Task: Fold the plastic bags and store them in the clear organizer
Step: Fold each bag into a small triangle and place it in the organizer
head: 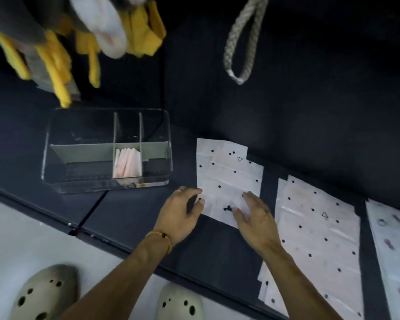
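At six o'clock, nearest the camera, two pale perforated clogs (44,294) stand on light floor, and both forearms reach up from there over the dark counter (129,218).

Just past centre, toward five o'clock, the left hand (183,213) sits at the near left corner of the dotted plastic bag (226,176); its fingers are loosely curled and its thumb tip meets the bag's left edge, though whether it actually pinches the film I cannot tell. The right hand (256,218) lies on the bag's near end with fingers spread and fairly straight, pressing flat and gripping nothing.

That bag's long axis runs from the hands away toward twelve o'clock, so a fold would likely carry the near edge forward, away from the body. Both hands are at that near edge; the right is more fully on it.

Toward three and four o'clock lie a second dotted bag (316,232) and a patterned bag (395,250), flat and untouched.

At nine o'clock, beyond the left hand, stands the clear organizer (56,144), with folded bags (127,162) upright in its middle near compartment.

Farther off, yellow gloves (56,63) hang at eleven o'clock and a rope loop (238,42) at one.
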Demonstrator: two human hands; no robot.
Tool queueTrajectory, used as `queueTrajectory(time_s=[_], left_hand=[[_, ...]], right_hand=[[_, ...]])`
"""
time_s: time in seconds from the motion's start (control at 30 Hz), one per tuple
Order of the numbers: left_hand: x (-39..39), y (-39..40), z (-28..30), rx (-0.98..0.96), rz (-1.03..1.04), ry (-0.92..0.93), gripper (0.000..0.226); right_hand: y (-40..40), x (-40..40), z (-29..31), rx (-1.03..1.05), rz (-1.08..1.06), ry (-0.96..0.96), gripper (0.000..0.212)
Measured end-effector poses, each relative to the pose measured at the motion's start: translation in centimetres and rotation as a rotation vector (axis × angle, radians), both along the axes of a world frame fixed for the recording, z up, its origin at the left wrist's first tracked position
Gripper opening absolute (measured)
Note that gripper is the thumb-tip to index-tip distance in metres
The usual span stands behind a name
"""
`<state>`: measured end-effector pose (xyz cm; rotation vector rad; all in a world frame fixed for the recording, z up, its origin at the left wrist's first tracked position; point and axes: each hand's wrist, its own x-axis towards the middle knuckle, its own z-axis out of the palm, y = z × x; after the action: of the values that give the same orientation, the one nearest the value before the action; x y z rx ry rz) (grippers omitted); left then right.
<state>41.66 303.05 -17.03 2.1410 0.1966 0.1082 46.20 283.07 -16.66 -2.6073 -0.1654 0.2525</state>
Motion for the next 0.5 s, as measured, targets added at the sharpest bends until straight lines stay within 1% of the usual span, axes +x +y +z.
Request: queueTrajectory(time_s=[0.07,0.1,0.13,0.2,0.27,0.33,0.43,0.5], left_hand=[[1.2,-0.5,-1.0,0.230,-0.160,0.033,0.045],[1.8,-0.5,-1.5,0.340,-0.240,0.043,0.050],[2.2,-0.5,-2.0,0.439,-0.305,0.053,0.052],[2.7,-0.4,-2.6,0.553,-0.348,0.059,0.046],[2.9,-0.7,-2.6,0.588,-0.318,0.019,0.035],[2.8,-1.2,-2.4,0.584,-0.289,-0.043,0.028],[2.2,-1.8,-1.4,0.491,-0.213,-0.146,0.023],[1.4,-1.7,-0.1,0.453,-0.166,-0.225,0.019]], right_hand=[[-1.5,0.0,-0.9,-0.103,0.141,0.062,0.059],[-2.0,-0.1,-1.3,-0.138,0.184,0.071,0.057],[-2.3,-0.1,-1.6,-0.155,0.202,0.058,0.052],[-2.4,-0.1,-1.8,-0.157,0.204,-0.012,0.042],[-2.3,-0.1,-1.9,-0.152,0.198,-0.070,0.035],[-2.2,-0.2,-1.9,-0.153,0.192,-0.091,0.032],[-2.2,-0.6,-1.3,-0.148,0.181,-0.159,0.031],[-1.9,-1.3,-0.5,-0.081,0.167,-0.281,0.028]])
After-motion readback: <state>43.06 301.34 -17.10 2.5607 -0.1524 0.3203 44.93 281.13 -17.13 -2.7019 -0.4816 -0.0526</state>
